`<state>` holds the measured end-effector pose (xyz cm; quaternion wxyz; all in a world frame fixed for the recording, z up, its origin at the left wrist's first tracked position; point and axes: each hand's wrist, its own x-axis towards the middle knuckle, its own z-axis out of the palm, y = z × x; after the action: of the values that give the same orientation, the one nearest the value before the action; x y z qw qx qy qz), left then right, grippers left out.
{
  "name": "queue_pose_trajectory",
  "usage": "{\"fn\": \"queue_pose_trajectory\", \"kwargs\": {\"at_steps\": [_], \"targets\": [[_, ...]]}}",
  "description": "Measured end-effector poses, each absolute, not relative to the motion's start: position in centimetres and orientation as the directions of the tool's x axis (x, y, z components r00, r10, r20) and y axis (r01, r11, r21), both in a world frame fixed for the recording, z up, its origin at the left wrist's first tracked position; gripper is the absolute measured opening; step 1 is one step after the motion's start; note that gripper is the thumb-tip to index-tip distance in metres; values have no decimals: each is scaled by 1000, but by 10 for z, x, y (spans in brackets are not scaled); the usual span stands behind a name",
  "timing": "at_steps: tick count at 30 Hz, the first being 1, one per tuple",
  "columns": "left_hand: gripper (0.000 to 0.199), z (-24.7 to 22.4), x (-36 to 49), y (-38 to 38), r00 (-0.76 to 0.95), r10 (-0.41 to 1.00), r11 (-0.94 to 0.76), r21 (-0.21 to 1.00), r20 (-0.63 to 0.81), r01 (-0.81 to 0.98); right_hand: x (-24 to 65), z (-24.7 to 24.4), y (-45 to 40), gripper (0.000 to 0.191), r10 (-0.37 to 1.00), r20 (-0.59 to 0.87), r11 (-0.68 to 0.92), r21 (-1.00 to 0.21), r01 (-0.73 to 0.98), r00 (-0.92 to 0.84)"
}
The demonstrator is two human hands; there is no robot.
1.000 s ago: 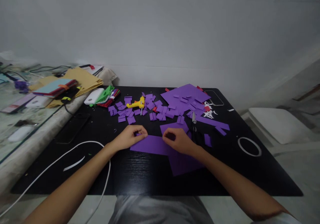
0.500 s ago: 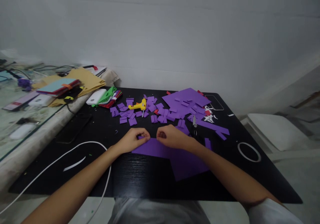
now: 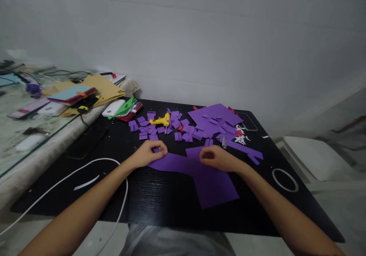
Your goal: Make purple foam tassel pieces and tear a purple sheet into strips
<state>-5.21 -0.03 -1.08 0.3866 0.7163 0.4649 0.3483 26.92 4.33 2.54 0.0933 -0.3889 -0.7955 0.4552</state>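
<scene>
A strip of purple paper (image 3: 174,163) runs from my left hand to the right, over a larger purple sheet (image 3: 217,189) lying flat on the table. My left hand (image 3: 148,153) pinches the strip's left end between thumb and fingers. With its fingers curled together, my right hand (image 3: 219,159) is at the purple paper near the strip's right end. Its fingertips meet the paper, and its grip there is partly hidden. Beyond both hands lie several small folded purple paper pieces (image 3: 187,137) and a yellow glue gun (image 3: 160,121).
A stacked purple sheet (image 3: 213,113), white paper scraps (image 3: 241,138) and a grey tube (image 3: 223,141) lie at the back right. A white cable (image 3: 124,195) loops over the left side. A dark phone (image 3: 87,143) and a white ring (image 3: 285,180) flank the work area.
My right hand has moved right, away from my left hand, baring more of the strip and the sheet. The left hand keeps its pinch and has shifted slightly left.
</scene>
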Motion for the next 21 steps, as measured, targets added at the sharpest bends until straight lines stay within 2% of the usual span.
{"fn": "queue_pose_trajectory", "kwargs": {"at_steps": [3, 5, 7, 9, 12, 17, 21], "targets": [[15, -10, -56, 3, 299, 945, -244, 889, 130, 388, 303, 28, 44, 7, 738, -290, 215, -756, 619, -610], [16, -10, -55, 4, 294, 948, -235, 895, 124, 380, 308, 30, 43, 10, 776, -266, 196, -761, 619, -572], [16, -10, -53, 4, 303, 946, -229, 899, 115, 373, 299, 30, 39, 15, 826, -155, 247, -765, 595, -542], [15, -10, -50, 2, 319, 942, -227, 900, 106, 373, 278, 30, 36, 12, 844, 40, 377, -753, 539, -534], [15, -11, -47, -1, 341, 935, -232, 897, 99, 375, 237, 27, 30, 5, 768, 229, 542, -730, 416, -598], [14, -17, -47, -3, 364, 924, -251, 904, 117, 347, 186, 18, 27, 11, 676, 239, 563, -778, 279, -697], [13, -17, -47, -3, 371, 919, -266, 902, 132, 339, 178, 13, 28, 18, 699, 196, 507, -814, 284, -688]]}}
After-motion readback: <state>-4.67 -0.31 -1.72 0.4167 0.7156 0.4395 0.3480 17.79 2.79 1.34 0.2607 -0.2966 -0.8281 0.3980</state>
